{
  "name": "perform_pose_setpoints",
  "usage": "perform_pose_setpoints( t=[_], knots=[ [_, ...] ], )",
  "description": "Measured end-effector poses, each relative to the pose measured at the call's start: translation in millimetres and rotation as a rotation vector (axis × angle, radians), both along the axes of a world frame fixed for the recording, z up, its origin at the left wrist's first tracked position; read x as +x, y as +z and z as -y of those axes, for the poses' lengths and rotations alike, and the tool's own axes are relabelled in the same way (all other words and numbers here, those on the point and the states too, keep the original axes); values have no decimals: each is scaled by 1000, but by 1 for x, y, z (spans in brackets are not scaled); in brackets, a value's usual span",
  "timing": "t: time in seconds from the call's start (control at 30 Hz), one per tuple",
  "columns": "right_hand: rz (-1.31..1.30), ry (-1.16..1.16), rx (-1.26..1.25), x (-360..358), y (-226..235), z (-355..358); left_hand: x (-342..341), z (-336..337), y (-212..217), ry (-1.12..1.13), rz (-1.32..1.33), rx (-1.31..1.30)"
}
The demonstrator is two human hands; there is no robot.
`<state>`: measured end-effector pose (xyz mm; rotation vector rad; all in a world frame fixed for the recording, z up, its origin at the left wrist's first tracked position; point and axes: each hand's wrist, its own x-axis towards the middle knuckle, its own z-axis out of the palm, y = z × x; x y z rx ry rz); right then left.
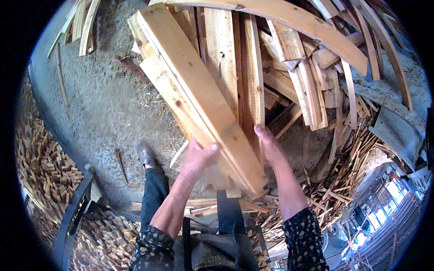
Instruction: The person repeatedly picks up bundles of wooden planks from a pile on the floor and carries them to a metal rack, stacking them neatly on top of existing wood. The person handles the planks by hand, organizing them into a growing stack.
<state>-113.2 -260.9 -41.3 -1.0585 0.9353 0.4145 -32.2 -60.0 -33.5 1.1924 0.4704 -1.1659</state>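
Note:
My left hand is closed on the left edge of a stack of light wooden planks, its thumb lying over the top. The stack slants from the upper left down toward my body, and its near end is smeared by motion. On the other side is my right hand, thumb upward, close to the stack's right edge. Its thumb tip meets the edge of a narrow board in the pile behind; the other fingers are hidden. A wide knotty board lies beside that one.
A long curved-looking plank crosses the pile at the top. Short offcuts lie to the right, thin scrap strips below them. Small cut blocks are heaped at left behind a dark metal bar. A thin rod lies near my foot.

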Motion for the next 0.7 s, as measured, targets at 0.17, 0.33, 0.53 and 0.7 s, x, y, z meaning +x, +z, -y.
perform_pose_setpoints(
  t=[0.17, 0.33, 0.53, 0.7],
  knots=[
    [-161, -11, -12, 9, 62, -5, -8, 33, 60, 61, 109, 67],
    [-318, 166, -60, -4, 144, -2, -23, 40, 127, 143, 163, -15],
    [-243, 175, 29, -65, 234, -15, -63, 23, 233, 282, -39, -51],
    [-342, 228, 92, -63, 334, -44, -108, -8, 302, 387, -317, -34]
  ],
)
